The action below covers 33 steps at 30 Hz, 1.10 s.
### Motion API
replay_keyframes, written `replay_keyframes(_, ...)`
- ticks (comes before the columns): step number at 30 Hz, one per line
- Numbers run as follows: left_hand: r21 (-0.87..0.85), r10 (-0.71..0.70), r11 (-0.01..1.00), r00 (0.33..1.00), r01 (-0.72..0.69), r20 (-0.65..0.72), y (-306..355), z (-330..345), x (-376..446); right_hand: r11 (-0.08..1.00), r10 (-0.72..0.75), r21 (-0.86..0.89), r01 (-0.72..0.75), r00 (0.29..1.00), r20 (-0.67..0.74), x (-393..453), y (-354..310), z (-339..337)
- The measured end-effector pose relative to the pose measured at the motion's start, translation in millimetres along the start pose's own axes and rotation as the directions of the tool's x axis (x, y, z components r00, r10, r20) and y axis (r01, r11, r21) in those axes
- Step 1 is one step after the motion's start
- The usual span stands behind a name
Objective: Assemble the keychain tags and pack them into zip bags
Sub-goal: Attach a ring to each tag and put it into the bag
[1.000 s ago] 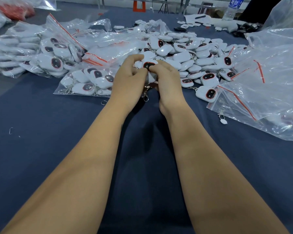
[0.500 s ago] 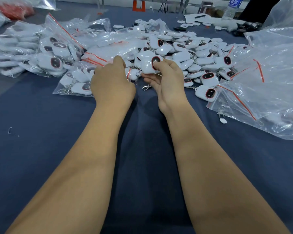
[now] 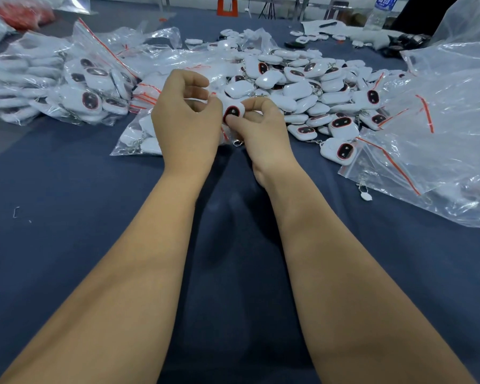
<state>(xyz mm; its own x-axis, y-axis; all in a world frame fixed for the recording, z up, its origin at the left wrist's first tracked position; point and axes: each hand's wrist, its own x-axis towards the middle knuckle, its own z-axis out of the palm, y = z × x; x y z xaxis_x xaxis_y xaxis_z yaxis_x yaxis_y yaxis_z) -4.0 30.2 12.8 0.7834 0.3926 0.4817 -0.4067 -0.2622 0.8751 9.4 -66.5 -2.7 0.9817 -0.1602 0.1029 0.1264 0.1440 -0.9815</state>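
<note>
— White plastic everywhere. How far along would you say they are?

— Somewhere in the middle, by my reckoning. Toward the far left edge of the counter (image 3: 67, 245) sit filled zip bags (image 3: 89, 87), stuffed with tags and looking sealed along their red strips. That much looks done.

— And what's left?

— Plenty. A big loose heap of keychain tags (image 3: 302, 87) lies at the far middle, unbagged. On the right side there's a stack of empty zip bags (image 3: 441, 128) waiting.

— What are the hands doing just now?

— The right hand (image 3: 261, 128) pinches a single keychain tag (image 3: 232, 112), dark face toward us, just in front of the heap; a metal clasp (image 3: 237, 142) dangles beneath it. The left hand (image 3: 187, 120) is right against it with fingers curled. It seems to hold the mouth of a part-filled zip bag (image 3: 139, 139) lying under it, though I can't tell for certain what it grips.

— So that tag is going in?

— I'd guess so. That bag already holds several tags, so it looks like one bag among many yet to fill.

— Anything else about?

— A water bottle (image 3: 380, 9) at the far right corner, nothing to do with it.
</note>
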Motion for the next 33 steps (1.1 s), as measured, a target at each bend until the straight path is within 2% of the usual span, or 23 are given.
replay_keyframes(3, 0.011, 0.048, 0.999, 0.999, -0.048, 0.017, 0.2, 2.2, -2.3, 0.969, -0.083, -0.228, 0.092, 0.995, 0.048, -2.4, 2.3, 3.3)
replay_keyframes(5, 0.042, 0.075, 0.996, 0.996, -0.077, 0.04, -1.2, 2.9, -3.1, 0.95, -0.099, -0.286, 0.128, 0.988, 0.115, -3.1, 2.7, 3.7)
replay_keyframes(10, 0.142, 0.138, 0.978, 0.986, -0.151, 0.097, -5.6, 4.8, -3.7, 0.995, -0.014, -0.089, 0.034, 0.977, 0.213, -6.5, -0.2, 3.6)
replay_keyframes(12, 0.205, 0.162, 0.961, 0.979, -0.186, 0.126, -7.6, 4.9, -4.3, 0.995, -0.025, -0.091, 0.041, 0.986, 0.164, -8.3, -1.9, 4.5)
replay_keyframes(16, 0.403, 0.212, 0.869, 0.952, -0.287, 0.22, -12.2, 5.1, -1.7, 0.951, -0.13, -0.296, 0.084, 0.982, -0.138, -5.8, -6.3, -5.1)
replay_keyframes(18, 0.56, 0.15, 0.777, 0.948, -0.288, 0.279, -15.8, 5.2, -0.3, 0.874, -0.159, -0.486, 0.02, 0.956, -0.247, -5.0, -6.7, -12.5)
replay_keyframes(21, 0.667, 0.069, 0.69, 0.943, -0.282, 0.327, -21.6, 6.0, -1.0, 0.66, -0.144, -0.75, -0.047, 0.972, -0.188, -5.7, -6.1, -16.3)
replay_keyframes(24, 0.721, 0.045, 0.649, 0.958, -0.244, 0.284, -24.2, 4.0, 0.5, 0.52, -0.069, -0.853, -0.04, 0.994, -0.089, -4.1, -4.3, -13.9)
replay_keyframes(28, 0.778, 0.018, 0.604, 0.979, -0.171, 0.201, -27.7, -2.7, 4.6, 0.421, -0.062, -0.907, -0.02, 0.997, -0.05, -2.5, 0.0, -13.5)
replay_keyframes(30, 0.758, 0.041, 0.626, 0.979, -0.182, 0.202, -26.8, -2.6, 4.5, 0.416, -0.1, -0.909, 0.0, 0.994, -0.046, -1.6, 0.9, -14.4)
replay_keyframes(31, 0.713, 0.09, 0.665, 0.972, -0.221, 0.218, -25.3, -1.1, 3.9, 0.457, -0.125, -0.889, 0.022, 0.991, -0.04, -0.9, 1.5, -15.1)
replay_keyframes(33, 0.523, 0.229, 0.782, 0.936, -0.34, 0.266, -19.8, 3.3, 0.8, 0.645, -0.158, -0.762, 0.066, 0.986, -0.048, -1.0, 2.1, -16.1)
